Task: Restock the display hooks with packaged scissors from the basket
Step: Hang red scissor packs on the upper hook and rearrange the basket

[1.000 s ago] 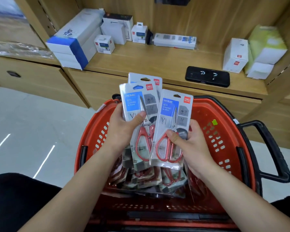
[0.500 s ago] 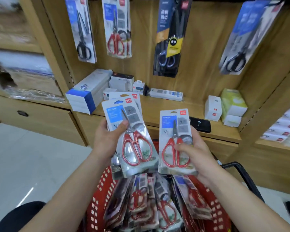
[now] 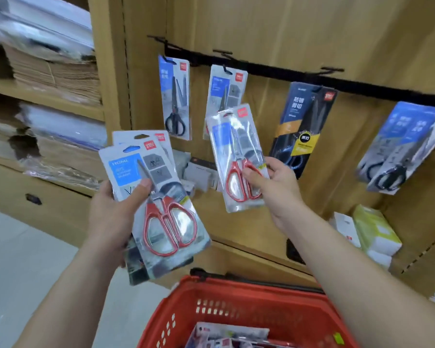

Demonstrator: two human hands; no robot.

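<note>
Right hand [image 3: 274, 187] pinches a single pack of red-handled scissors [image 3: 236, 159] low down, thumb across the handles and fingers curled behind; the pack is raised toward the black hook rail [image 3: 286, 74], its hang hole just below a matching hung pack [image 3: 224, 89] and not yet on any hook. Left hand [image 3: 116, 212] grips a fanned stack of packs [image 3: 161, 209], thumb pressed on the front card, fingers behind; the exact count cannot be told. Further packs lie in the red basket [image 3: 236, 295] below. Findings on risk: first, the low grip leaves the upper card free to swing, so the hole may miss the hook tip and the pack may slip from the pinch. Second, pushing up against the occupied hook could lift or knock off the pack already hanging there. Third, the neighbouring black-handled scissors pack [image 3: 176, 96] and the black-and-yellow pack [image 3: 304, 121] hang near; a slight drift sideways would put red-handled stock on the wrong hook. Fourth, the left-hand stack is splayed and tilted, held mainly by one thumb; attention on the right hand could let a lower pack slide out, and since that stack sits left of the basket, it would likely land on the floor. Fifth, glare on the clear blister hides the hole's edge, which makes alignment harder.
</note>
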